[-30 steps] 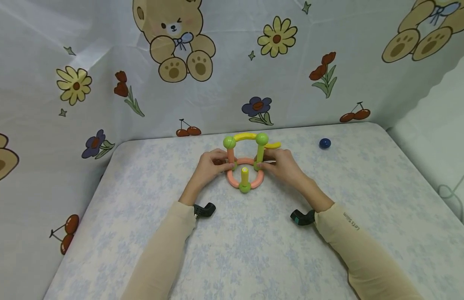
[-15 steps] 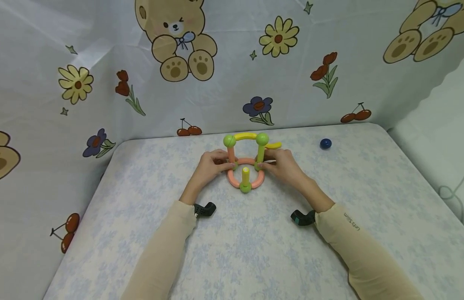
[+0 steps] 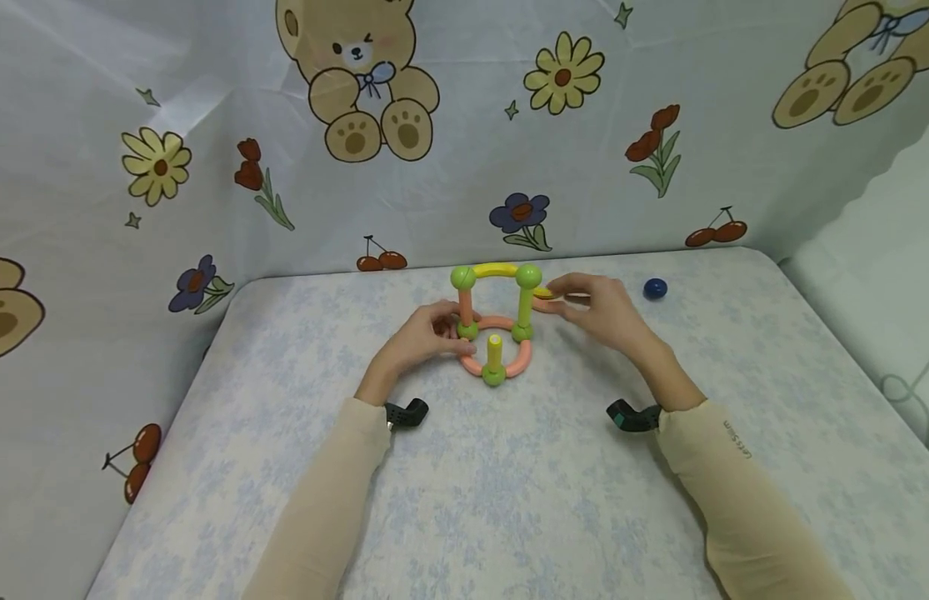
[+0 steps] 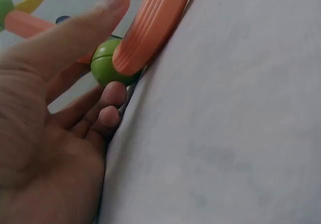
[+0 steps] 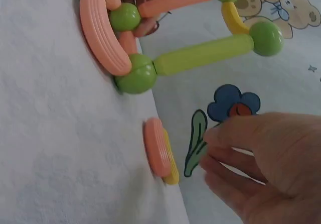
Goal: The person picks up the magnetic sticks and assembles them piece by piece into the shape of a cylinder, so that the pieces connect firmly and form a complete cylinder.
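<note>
A toy frame of rods and balls (image 3: 525, 308) stands on the table, with a ring of curved pink pieces at its base, upright rods and a yellow curved rod (image 3: 496, 270) across the top. My left hand (image 3: 422, 337) holds its left lower corner, fingers behind the green ball (image 4: 105, 66) and thumb by the curved pink rod (image 4: 155, 28). To the right of the frame, my right hand (image 3: 602, 310) reaches toward a loose pink curved rod (image 5: 157, 148) and a yellow one (image 5: 171, 158) lying together. In the right wrist view its fingers are apart from both rods.
A dark blue ball (image 3: 655, 289) lies on the table (image 3: 509, 500) farther right. Behind the table hangs a printed cloth (image 3: 449, 183) with bears and flowers. A short yellow upright rod (image 3: 495, 353) rises from the ring's front ball.
My right hand has let go of the frame's right corner and moved right to the loose curved rods. My left hand stays at the left corner, its thumb slightly lower.
</note>
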{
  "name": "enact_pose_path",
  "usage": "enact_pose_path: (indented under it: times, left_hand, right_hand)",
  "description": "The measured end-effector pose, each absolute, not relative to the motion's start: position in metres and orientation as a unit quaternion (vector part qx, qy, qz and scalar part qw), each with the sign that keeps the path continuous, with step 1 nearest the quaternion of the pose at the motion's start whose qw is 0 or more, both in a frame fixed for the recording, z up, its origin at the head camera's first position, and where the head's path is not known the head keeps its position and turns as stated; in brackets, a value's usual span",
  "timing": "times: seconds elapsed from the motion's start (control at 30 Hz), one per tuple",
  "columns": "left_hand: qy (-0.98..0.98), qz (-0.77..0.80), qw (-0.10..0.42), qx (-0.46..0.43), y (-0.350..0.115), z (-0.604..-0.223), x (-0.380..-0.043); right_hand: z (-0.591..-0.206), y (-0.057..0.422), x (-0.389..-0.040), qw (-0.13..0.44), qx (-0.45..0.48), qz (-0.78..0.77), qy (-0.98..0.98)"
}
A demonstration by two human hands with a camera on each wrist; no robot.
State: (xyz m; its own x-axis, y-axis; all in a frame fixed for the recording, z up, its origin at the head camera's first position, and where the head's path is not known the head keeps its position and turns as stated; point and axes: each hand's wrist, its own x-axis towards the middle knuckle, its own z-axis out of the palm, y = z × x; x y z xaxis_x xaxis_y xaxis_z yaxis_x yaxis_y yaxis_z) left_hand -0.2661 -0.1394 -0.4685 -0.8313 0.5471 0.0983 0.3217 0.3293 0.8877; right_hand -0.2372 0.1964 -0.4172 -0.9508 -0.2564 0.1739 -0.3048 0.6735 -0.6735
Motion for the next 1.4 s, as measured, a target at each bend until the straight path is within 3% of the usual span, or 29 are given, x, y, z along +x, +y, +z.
enact_pose_path:
  times: [0.1, 0.2, 0.4, 0.73, 1.0, 1.23, 1.4]
  left_hand:
    - [0.806, 0.496, 0.14, 0.291, -0.14, -0.465, -0.268]
    - [0.811, 0.48, 0.154, 0.296, -0.14, -0.464, -0.267]
    - [0.817, 0.475, 0.159, 0.286, -0.138, -0.464, -0.264]
    - [0.822, 0.475, 0.157, 0.274, -0.136, -0.464, -0.26]
    - [0.815, 0.484, 0.153, 0.279, -0.131, -0.461, -0.258]
    - [0.818, 0.484, 0.151, 0.273, -0.132, -0.461, -0.259]
    - [0.805, 0.5, 0.153, 0.279, -0.131, -0.464, -0.26]
  right_hand:
    - [-0.416, 0.214, -0.239, 0.118, 0.081, 0.355, -0.924]
    - [-0.418, 0.236, -0.241, 0.152, 0.023, 0.345, -0.926]
    - [-0.429, 0.263, -0.242, 0.121, -0.016, 0.31, -0.943]
    - [-0.432, 0.262, -0.241, 0.078, -0.047, 0.306, -0.948]
    - [-0.399, 0.237, -0.234, 0.155, 0.005, 0.361, -0.92]
    - [-0.367, 0.206, -0.22, 0.246, 0.11, 0.407, -0.873]
    - [-0.351, 0.186, -0.205, 0.234, 0.185, 0.439, -0.848]
